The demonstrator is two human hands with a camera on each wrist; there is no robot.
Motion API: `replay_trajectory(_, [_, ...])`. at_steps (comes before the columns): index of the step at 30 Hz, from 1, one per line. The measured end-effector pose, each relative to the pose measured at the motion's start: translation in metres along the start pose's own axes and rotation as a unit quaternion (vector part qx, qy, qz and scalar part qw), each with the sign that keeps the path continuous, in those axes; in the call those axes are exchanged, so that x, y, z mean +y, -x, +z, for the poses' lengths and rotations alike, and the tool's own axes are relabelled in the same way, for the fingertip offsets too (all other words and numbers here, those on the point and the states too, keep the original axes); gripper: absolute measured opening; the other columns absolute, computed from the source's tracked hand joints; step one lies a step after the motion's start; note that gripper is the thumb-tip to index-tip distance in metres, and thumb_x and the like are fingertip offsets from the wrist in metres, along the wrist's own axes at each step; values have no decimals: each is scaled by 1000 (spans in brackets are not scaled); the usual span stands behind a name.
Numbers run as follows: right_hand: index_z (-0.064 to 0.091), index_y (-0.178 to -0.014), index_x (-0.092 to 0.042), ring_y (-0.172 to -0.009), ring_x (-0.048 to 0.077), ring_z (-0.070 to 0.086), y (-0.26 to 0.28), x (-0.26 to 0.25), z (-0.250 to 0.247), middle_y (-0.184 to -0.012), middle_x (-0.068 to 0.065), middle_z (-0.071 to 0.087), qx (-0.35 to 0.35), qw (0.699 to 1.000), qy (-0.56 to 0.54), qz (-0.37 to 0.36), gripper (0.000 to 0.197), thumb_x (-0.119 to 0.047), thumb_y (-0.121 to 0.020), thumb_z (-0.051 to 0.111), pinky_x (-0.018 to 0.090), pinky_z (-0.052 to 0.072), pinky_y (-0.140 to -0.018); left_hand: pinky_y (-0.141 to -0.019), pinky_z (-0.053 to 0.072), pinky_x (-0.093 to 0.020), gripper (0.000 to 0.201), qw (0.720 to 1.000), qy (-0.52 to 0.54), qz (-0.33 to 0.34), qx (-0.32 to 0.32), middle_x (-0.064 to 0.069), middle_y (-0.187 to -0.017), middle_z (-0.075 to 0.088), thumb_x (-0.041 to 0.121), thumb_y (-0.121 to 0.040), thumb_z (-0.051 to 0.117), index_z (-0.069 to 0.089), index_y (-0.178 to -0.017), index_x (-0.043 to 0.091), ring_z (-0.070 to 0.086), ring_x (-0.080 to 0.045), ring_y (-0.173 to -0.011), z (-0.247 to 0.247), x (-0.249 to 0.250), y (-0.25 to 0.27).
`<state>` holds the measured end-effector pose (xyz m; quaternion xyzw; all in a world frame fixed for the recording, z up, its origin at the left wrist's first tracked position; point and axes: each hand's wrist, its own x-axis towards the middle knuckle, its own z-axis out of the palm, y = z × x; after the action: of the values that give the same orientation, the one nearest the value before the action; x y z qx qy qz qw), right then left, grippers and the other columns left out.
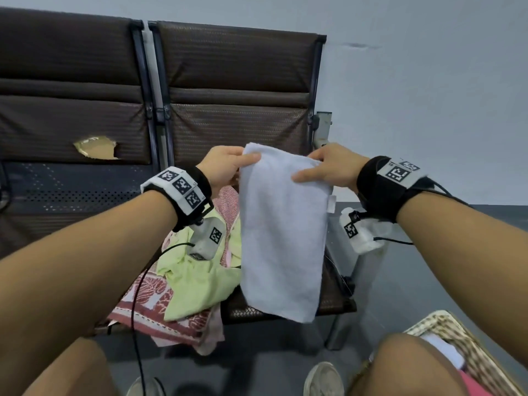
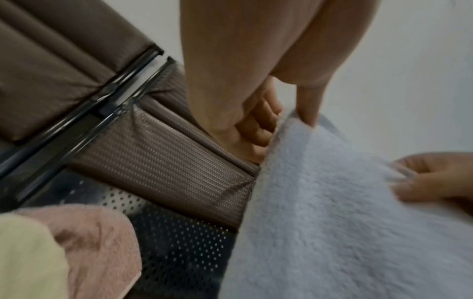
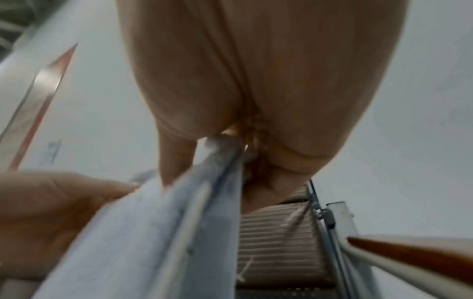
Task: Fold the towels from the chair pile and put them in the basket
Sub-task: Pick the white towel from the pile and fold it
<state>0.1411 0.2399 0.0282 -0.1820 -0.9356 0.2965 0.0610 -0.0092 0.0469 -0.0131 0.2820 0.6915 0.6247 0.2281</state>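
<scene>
The pale blue towel (image 1: 281,232) is hanging in the air in front of the right-hand chair (image 1: 234,81), already doubled into a long narrow panel whose lower edge is dangling just above the front of the seat. The left hand (image 1: 225,167) is pinching the upper left corner, thumb lying over the near face and the other fingers tucked behind; the right hand (image 1: 333,167) is pinching the upper right corner in the same way, and the right wrist view is showing several stacked layers of cloth passing through that grip. Both grips are therefore pressed onto the top edge, holding it level. Judged from these views, the folding step is under way and not yet finished: the panel is too long for storage as it hangs. The next move is likely calling for a crosswise fold, bringing the top edge to the bottom edge with the corners kept aligned so that the layers do not slip apart. To the left of the towel, the chair pile (image 1: 183,284) is lying on the seat, with a light green cloth over red patterned and pink ones, waiting their turn. The woven basket (image 1: 468,347) is standing on the floor at the near right, beside the person's knee, with something white and something pink already inside.
</scene>
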Motion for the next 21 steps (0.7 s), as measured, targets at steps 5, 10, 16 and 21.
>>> replay_trajectory(5, [65,-67,-23,-67,18,56,-20,22,-1,-64,-5,57,148,988,-31,10,23,-36,-84,74,28,43,-59,-73,54,-35,4,989,-63,101,84,-6,-88,72,17,-90,71,72,-87,15,66,-17,-78,13,7,-18])
replay_trajectory(10, [65,-90,-20,-78,16,59,-24,16,9,-85,-1,66,261,960,-87,-53,28,-47,-94,59,30,46,-69,-59,53,-19,7,981,10,139,132,3,-79,71,11,-89,70,64,-89,14,70,-3,-67,12,18,-30])
replay_trajectory(16, [64,-104,-18,-85,17,62,-1,53,58,-94,0,67,102,993,-13,-50,21,-37,-98,56,33,50,-77,-89,55,-47,13,995,-79,34,55,-12,-95,67,4,-89,64,63,-97,14,65,-29,-90,6,-53,-2])
replay_trajectory(21, [56,-65,-15,-59,15,53,31,95,112,-62,0,57,-169,983,62,38,38,-33,-97,60,26,42,-59,-73,51,-42,14,944,-277,-118,-138,-18,-82,62,9,-94,57,67,-90,1,59,-30,-76,11,-123,40])
